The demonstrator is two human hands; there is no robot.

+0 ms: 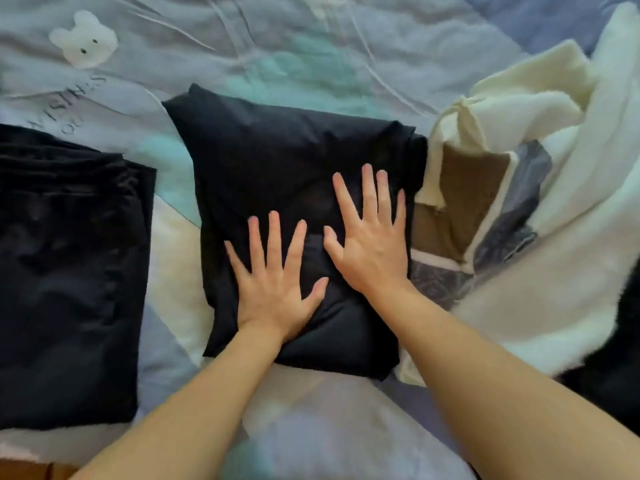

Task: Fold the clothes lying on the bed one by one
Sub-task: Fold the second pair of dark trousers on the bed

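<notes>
Pressing flat on one folded black garment (277,161), both hands lie with fingers spread wide and straight, holding nothing. The left hand (277,289) rests on the near middle of the garment, and the right hand (372,247) lies just beside it, a little farther and to the right, thumbs close but apart. The garment is a rough rectangle in the middle of the bed, its far left corner pointing away.

To the left, apart from it, lies a second dark garment (69,271), also folded, with layered edges showing at its far end. To the right, touching the black garment's right edge, sits one loose heap of cream fleece clothing (554,133) with brown and grey-blue patches showing inside its folds. Whether the heap is one piece or several cannot be told.

Everything lies on a pale blue and mint bedspread (277,46) that bears one white bear figure (85,39) at the far left.
</notes>
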